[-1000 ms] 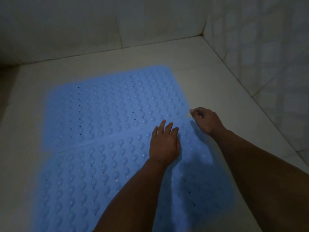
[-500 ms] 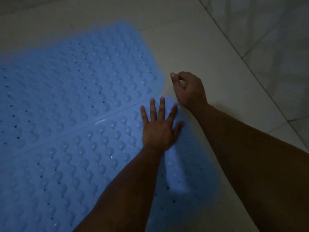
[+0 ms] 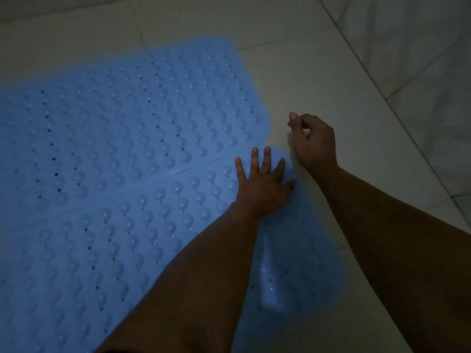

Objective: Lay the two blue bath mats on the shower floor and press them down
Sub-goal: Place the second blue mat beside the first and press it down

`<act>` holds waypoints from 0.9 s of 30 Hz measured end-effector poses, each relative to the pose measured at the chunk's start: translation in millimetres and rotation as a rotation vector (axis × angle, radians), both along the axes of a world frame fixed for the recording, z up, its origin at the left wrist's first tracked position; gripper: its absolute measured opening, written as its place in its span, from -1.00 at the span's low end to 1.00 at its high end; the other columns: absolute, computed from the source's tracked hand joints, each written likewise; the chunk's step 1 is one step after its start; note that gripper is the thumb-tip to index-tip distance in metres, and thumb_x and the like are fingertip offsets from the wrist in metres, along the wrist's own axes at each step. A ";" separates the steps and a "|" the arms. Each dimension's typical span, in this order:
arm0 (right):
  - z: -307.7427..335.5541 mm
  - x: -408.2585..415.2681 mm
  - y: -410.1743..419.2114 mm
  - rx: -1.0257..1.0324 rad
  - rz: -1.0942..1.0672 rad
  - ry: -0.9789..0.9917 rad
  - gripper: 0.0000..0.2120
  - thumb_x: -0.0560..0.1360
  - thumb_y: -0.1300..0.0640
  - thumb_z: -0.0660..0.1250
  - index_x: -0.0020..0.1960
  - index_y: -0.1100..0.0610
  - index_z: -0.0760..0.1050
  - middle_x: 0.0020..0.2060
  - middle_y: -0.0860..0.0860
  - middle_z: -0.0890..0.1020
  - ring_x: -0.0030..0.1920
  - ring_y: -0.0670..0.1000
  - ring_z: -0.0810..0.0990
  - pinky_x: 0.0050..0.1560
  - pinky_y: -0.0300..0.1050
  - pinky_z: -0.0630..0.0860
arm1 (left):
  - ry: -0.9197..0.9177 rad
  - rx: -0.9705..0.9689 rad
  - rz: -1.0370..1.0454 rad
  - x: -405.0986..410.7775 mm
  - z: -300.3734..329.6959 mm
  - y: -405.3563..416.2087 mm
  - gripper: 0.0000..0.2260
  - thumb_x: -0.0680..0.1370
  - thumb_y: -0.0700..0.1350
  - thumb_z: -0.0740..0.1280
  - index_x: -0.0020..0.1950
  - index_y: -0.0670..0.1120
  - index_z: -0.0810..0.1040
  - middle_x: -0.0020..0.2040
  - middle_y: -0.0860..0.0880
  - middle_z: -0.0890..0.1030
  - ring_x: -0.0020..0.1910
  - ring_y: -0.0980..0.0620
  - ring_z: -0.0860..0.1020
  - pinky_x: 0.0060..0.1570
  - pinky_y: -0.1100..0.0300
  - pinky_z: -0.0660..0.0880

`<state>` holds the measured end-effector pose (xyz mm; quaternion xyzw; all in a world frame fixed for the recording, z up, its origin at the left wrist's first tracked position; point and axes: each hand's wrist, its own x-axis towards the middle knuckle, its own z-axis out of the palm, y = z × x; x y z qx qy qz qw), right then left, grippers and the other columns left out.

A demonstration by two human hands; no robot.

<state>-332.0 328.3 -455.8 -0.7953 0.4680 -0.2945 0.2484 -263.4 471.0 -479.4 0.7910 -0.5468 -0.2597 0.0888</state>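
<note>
Two blue bath mats with raised bumps and small holes lie side by side on the pale shower floor (image 3: 318, 80). The far mat (image 3: 142, 115) fills the upper left; the near mat (image 3: 107, 250) runs along the bottom. Their long edges meet in a seam. My left hand (image 3: 262, 184) lies flat with fingers spread on the near mat's far right corner, next to the seam. My right hand (image 3: 312, 141) hovers over the bare floor just right of that corner, fingers curled, thumb and forefinger together, holding nothing that I can see.
A tiled wall (image 3: 420, 59) rises at the upper right, meeting the floor along a diagonal line. Another wall base (image 3: 51, 6) runs along the top edge. Bare floor tiles lie between the mats and the right wall.
The view has tilted down and closer. My left hand spread its fingers flat on the near mat's corner. My right hand left the mat's corner and now sits beside it.
</note>
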 end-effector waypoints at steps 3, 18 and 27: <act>4.7 -6.0 17.3 0.006 0.045 0.034 -0.54 0.62 -0.19 0.14 -0.05 0.13 0.64 -0.11 0.06 0.69 -0.05 0.10 0.64 0.02 0.11 0.55 | 0.201 -0.256 0.237 19.8 21.2 11.4 -0.54 0.66 0.07 0.11 0.53 -0.03 0.43 0.56 -0.11 0.40 0.60 -0.18 0.23 0.54 -0.23 0.16; -48.2 -21.5 132.1 -0.140 0.208 0.625 -0.16 0.54 -0.50 -0.08 0.63 0.02 0.15 0.64 0.13 0.11 0.64 0.17 0.07 0.59 0.27 0.03 | 0.025 -0.527 0.454 47.2 23.1 113.0 -0.62 0.61 -0.02 0.12 0.31 -0.04 0.61 0.33 -0.03 0.61 0.51 -0.14 0.38 0.35 -0.13 0.43; -44.7 -16.6 129.3 0.016 0.229 0.655 0.09 0.32 -0.70 -0.06 0.64 -0.05 0.02 0.66 0.07 -0.03 0.66 0.10 -0.09 0.61 0.22 -0.16 | -0.068 -0.453 0.488 41.7 7.3 131.6 -0.67 0.64 0.02 0.18 0.31 0.01 0.61 0.36 0.02 0.58 0.51 -0.09 0.36 0.32 -0.11 0.36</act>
